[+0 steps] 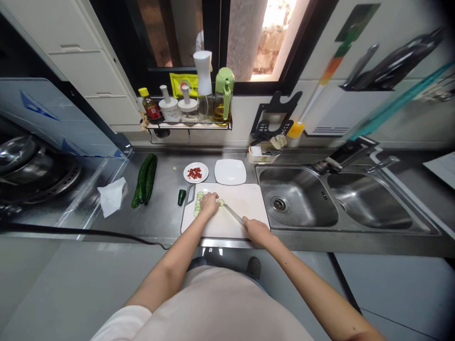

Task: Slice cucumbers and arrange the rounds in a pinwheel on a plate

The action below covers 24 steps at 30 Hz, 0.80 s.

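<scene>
On the white cutting board (245,225), my left hand (209,205) is closed, its fingers bent over cucumber that is mostly hidden beneath them. A pale round cucumber slice (221,202) shows just right of those fingers, by the knife tip. My right hand (256,231) grips the handle of a knife (232,214), whose blade slants up and left across the board. Several cut cucumber slices (197,207) lie in a row left of my left hand. A dark green cucumber end (181,197) rests on the counter beside the board's left edge.
Behind the board are a plate (186,173) of chopped red pieces and a white square plate (230,172). Whole cucumbers (145,180) and a white paper towel (111,196) lie left. A double sink (298,201) adjoins the board's right side. Bottles stand on a rack (190,126) behind.
</scene>
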{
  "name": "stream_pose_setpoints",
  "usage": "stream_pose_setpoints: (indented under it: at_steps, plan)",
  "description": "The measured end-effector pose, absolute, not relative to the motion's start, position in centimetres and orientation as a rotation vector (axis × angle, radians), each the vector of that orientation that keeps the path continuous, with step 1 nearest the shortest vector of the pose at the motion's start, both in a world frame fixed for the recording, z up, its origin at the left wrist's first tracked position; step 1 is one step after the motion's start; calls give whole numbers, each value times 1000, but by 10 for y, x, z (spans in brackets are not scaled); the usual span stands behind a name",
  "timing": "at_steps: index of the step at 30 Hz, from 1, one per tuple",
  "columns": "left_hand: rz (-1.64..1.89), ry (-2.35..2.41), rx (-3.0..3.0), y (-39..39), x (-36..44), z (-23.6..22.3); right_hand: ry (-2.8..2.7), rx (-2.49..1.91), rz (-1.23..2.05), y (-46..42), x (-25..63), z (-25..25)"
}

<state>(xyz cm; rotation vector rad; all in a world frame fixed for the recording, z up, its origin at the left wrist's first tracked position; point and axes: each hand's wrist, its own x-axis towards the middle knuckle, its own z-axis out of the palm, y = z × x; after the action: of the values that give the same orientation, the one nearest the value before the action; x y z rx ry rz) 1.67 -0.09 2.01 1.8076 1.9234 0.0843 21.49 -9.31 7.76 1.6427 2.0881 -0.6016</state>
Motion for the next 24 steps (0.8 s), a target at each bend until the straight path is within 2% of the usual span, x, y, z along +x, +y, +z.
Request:
stream_pose_setpoints:
  at_steps: [13, 24]
  plan:
    - [166, 1935, 1742, -7, 26, 26, 2052, 1728, -665, -110, 220, 76]
    - [479, 1894, 1609, -32, 21, 29, 2058, 1746, -697, -109, 223, 73]
